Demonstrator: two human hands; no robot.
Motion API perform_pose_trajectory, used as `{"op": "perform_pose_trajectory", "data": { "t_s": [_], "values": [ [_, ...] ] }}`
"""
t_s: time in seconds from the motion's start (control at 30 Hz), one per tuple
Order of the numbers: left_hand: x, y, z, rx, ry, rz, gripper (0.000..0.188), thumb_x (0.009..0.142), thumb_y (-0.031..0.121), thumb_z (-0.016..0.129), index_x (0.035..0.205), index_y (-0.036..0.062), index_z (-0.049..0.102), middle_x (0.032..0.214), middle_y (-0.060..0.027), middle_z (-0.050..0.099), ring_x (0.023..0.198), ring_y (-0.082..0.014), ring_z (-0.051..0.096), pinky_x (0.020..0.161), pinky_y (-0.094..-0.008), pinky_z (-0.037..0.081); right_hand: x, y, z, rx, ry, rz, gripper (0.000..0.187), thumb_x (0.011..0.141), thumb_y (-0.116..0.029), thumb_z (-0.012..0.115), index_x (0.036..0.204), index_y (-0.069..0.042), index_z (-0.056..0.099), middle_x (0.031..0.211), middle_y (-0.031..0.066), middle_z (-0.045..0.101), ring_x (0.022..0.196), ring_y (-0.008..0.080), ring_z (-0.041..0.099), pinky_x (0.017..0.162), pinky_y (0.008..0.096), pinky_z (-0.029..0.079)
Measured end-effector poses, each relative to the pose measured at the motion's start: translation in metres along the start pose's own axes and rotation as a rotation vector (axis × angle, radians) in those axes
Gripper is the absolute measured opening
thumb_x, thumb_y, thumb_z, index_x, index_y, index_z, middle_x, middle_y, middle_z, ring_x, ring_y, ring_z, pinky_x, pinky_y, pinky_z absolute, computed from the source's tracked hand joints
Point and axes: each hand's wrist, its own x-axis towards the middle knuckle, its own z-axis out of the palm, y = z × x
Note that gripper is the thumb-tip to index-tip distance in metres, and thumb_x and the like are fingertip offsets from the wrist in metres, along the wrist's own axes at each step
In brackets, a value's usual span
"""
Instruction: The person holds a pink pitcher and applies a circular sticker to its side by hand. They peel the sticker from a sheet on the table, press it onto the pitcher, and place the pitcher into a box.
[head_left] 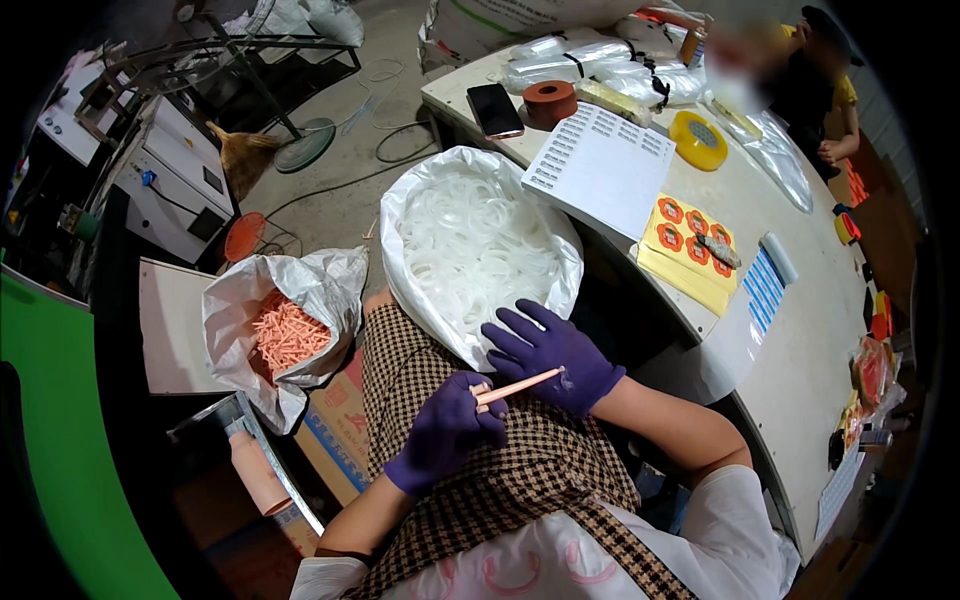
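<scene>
My left hand, in a purple glove, is closed around a few slim pink plastic sticks over my lap. One stick juts out to the right, and its tip overlaps my right hand in the view; I cannot tell whether they touch. My right hand, gloved the same, has its fingers spread at the near edge of a white sack. Inside that sack lie many clear rings. A smaller white sack to the left holds a heap of similar pink sticks.
On the table at right are a phone, brown tape, yellow tape, label sheets and yellow sticker sheets. Another person is at the far right. A floor fan's base stands far left.
</scene>
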Motion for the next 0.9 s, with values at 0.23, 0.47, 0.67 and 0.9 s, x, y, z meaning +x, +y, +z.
{"op": "perform_pose_trajectory", "data": {
  "t_s": [0.23,0.47,0.67,0.9],
  "values": [
    [-0.002,0.012,0.01,-2.229,0.511,-0.952,0.021,0.106,0.036,0.048,0.109,0.015,0.05,0.079,0.004,0.047,0.066,-0.0094,0.041,0.065,-0.0241,0.035,-0.008,0.011,0.025,-0.05,-0.048,0.137,0.029,0.088,-0.019,0.059,0.116,-0.011,0.065,0.13,0.0109,0.061,0.123,0.0298,0.056,0.11,0.0465,0.041],
    [0.045,0.005,0.031,-1.604,0.376,-0.922,0.024,0.11,0.034,0.038,0.121,0.0159,0.047,0.1,-0.0003,0.05,0.075,-0.008,0.047,0.068,-0.0275,0.042,-0.069,-0.006,0.027,0.488,0.065,0.453,0.032,0.087,-0.023,0.067,0.115,-0.009,0.068,0.122,0.0154,0.063,0.113,0.0335,0.06,0.095,0.0448,0.048],
    [0.092,-0.028,0.102,-1.267,0.066,-0.988,0.029,0.108,0.026,0.048,0.13,0.0079,0.049,0.107,-0.0084,0.063,0.074,-0.0077,0.059,0.061,-0.0188,0.045,-0.151,-0.042,0.025,0.377,0.063,0.639,0.029,0.089,-0.022,0.066,0.115,-0.009,0.068,0.12,0.0135,0.063,0.111,0.0325,0.061,0.094,0.0438,0.048],
    [0.138,-0.035,0.209,-1.212,-0.104,-1.156,0.029,0.106,0.026,0.048,0.13,0.0093,0.05,0.103,-0.0094,0.064,0.068,-0.0136,0.063,0.054,-0.0242,0.047,-0.277,-0.126,-0.001,0.363,0.09,1.009,0.026,0.087,-0.018,0.068,0.112,-0.01,0.071,0.107,0.0136,0.068,0.099,0.0339,0.065,0.086,0.0437,0.052]
  ]
}}
